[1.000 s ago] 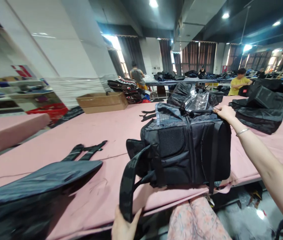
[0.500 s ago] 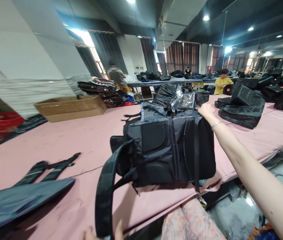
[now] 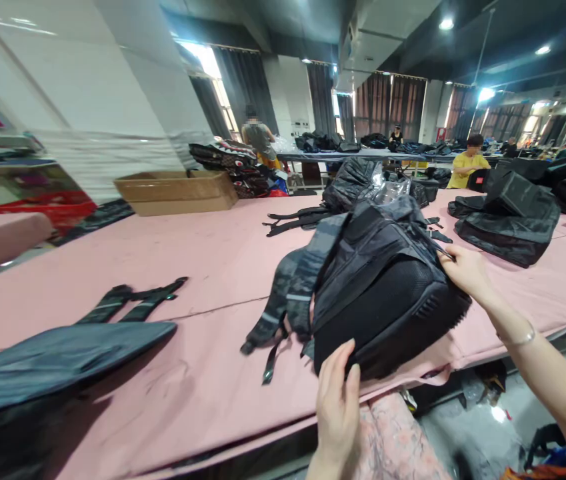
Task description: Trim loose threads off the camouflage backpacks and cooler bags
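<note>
A black backpack [image 3: 383, 293] lies tipped over near the front edge of the pink table [image 3: 177, 267], its padded mesh back facing me and its straps hanging to the left. My left hand [image 3: 337, 407] rests on the pack's lower near edge, fingers stretched out against the fabric. My right hand [image 3: 465, 270] is closed on the pack's right side near the top. A camouflage shoulder strap [image 3: 287, 300] droops off the pack's left side onto the table.
A dark flat bag panel [image 3: 57, 363] and loose black straps [image 3: 133, 301] lie at the left. A cardboard box [image 3: 177, 192] stands at the back left, more black bags [image 3: 513, 213] at the right. A person in yellow [image 3: 470, 167] sits behind.
The backpack has been tipped from standing on its side to lying with its mesh back toward me. My left hand let go of the shoulder strap and moved onto the pack's near edge.
</note>
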